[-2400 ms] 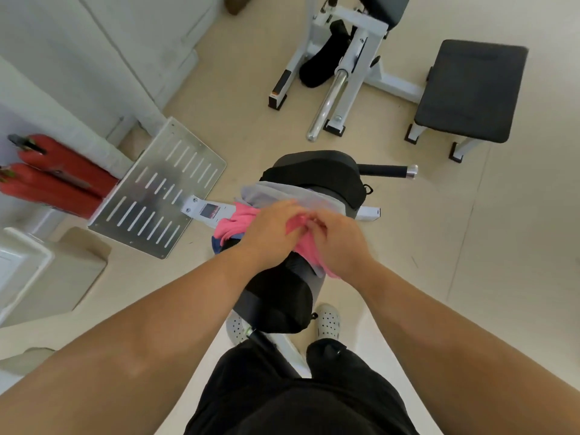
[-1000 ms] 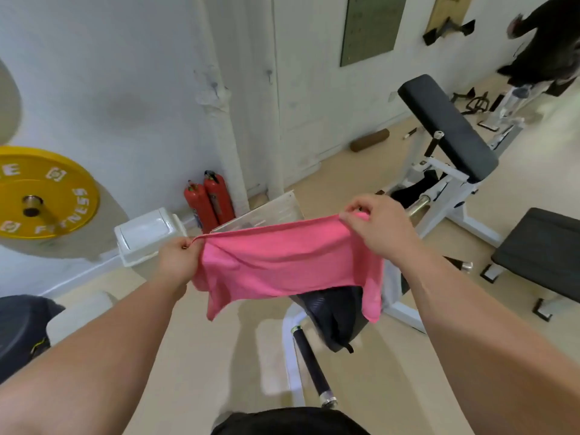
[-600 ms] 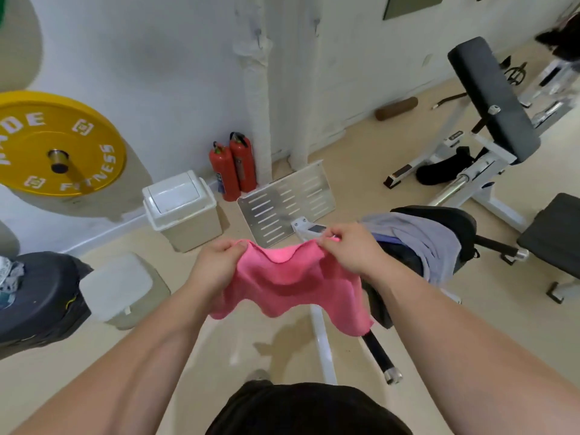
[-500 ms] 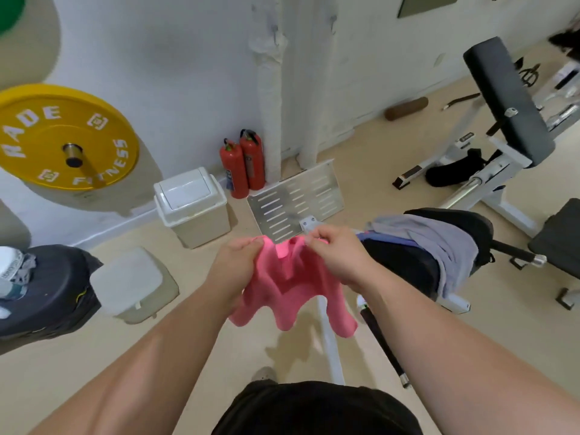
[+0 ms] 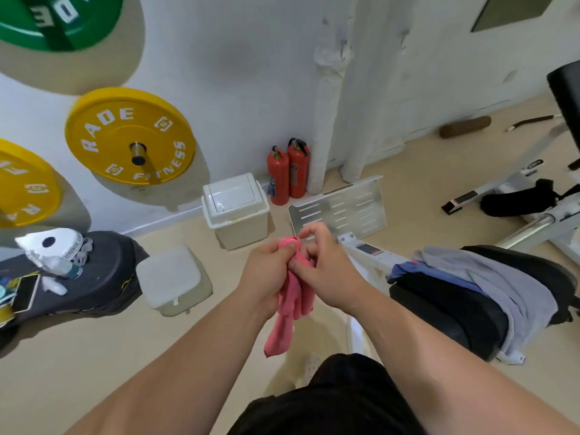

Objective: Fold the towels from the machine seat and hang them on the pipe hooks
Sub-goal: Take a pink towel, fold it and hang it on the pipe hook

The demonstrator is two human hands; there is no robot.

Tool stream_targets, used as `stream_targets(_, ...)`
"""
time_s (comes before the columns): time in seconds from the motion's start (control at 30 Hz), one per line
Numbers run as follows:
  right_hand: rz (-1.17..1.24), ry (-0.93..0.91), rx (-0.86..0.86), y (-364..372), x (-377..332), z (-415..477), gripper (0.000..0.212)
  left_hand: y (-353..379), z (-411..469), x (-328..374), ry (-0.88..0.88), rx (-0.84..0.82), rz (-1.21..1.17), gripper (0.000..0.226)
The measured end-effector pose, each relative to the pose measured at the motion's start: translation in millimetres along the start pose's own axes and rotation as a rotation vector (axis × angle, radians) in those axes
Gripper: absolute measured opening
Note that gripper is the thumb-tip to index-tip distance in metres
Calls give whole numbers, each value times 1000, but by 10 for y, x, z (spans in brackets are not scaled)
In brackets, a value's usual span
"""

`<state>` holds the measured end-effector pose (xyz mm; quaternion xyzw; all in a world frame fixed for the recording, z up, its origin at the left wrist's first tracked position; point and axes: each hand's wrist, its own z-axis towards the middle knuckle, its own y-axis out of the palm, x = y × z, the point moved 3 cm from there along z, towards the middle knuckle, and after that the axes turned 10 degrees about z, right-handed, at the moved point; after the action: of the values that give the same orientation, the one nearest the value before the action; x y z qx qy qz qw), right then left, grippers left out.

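A pink towel [image 5: 287, 312] hangs folded between my hands at the middle of the view. My left hand [image 5: 266, 274] grips its top edge, and my right hand [image 5: 323, 268] pinches the same edge right beside it, so both hands touch. A grey towel [image 5: 489, 281] and a blue one [image 5: 417, 270] lie on the black machine seat [image 5: 464, 312] at the right. The white wrapped pipe [image 5: 326, 127] stands against the wall ahead, with a small hook [image 5: 343, 42] high on it.
Two red fire extinguishers [image 5: 287, 174] and a white bin [image 5: 235, 208] stand by the wall. A perforated metal footplate [image 5: 339, 208] lies ahead. Yellow weight plates [image 5: 128, 136] hang on the wall. A dark seat [image 5: 78, 277] with bottles and a phone is at left.
I lifted the pink towel off the seat, spread it wide, then brought my hands together so it hangs folded. My view turned left toward the wall and pipe.
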<state>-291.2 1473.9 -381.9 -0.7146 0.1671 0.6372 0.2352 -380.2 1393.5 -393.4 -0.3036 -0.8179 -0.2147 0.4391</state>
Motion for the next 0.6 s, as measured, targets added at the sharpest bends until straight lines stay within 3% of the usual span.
stream_targets(0.23,-93,-94,-89,-441,-80,869,34,213,586,522,69,16,62,19)
stream_targets(0.33,-54,-109,-139,-676,-138,1293,39,326,938,781,105,100,184,27)
stream_targets(0.47,24,-118,-120,-1041,-135,1761,53,423,1447,1165,103,214,232,18)
stream_targets(0.6,-84,-135,-112,-1430,-113,2158,33,445,1876,1504,88,295,141,18)
